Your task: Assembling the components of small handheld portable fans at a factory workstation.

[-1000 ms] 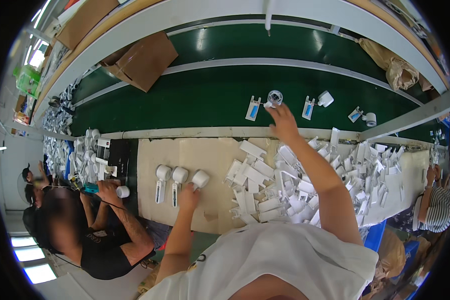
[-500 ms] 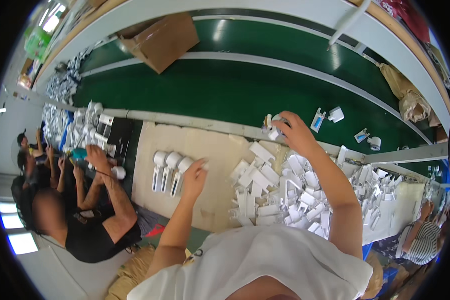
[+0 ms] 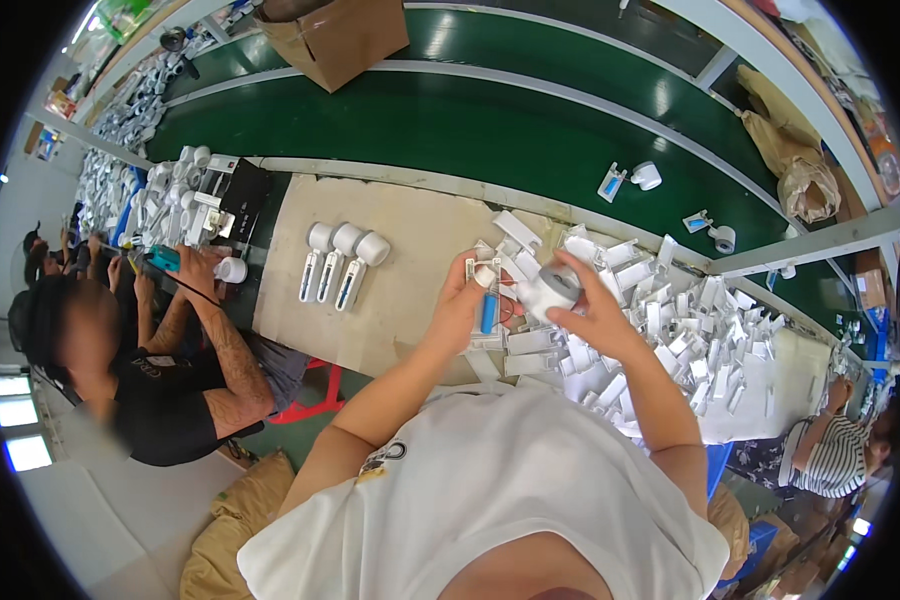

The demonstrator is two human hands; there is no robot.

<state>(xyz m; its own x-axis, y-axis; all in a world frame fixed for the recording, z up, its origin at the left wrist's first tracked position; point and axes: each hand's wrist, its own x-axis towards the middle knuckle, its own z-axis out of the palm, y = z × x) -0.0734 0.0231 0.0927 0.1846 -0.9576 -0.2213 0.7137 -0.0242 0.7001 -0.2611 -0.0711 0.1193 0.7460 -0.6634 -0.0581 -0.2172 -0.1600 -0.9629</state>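
My left hand is closed around a narrow white handle housing with a blue cylinder set in it. Just to its right, my right hand grips a round white head with a dark grey end. Thin wires appear to run between the two parts, which I hold close together above the edge of a heap of white plastic covers. Left of my hands, three white units with round heads and slim handles lie side by side on the beige work surface.
Beyond the bench runs a green conveyor belt carrying a cardboard box and several white parts. A person with a green power tool works at left; another in stripes sits at right. A metal post stands at right.
My right hand has come back from the belt's edge with the round head and blue-cylinder housing. My left hand has moved right, away from the three units, and now grips the housing.
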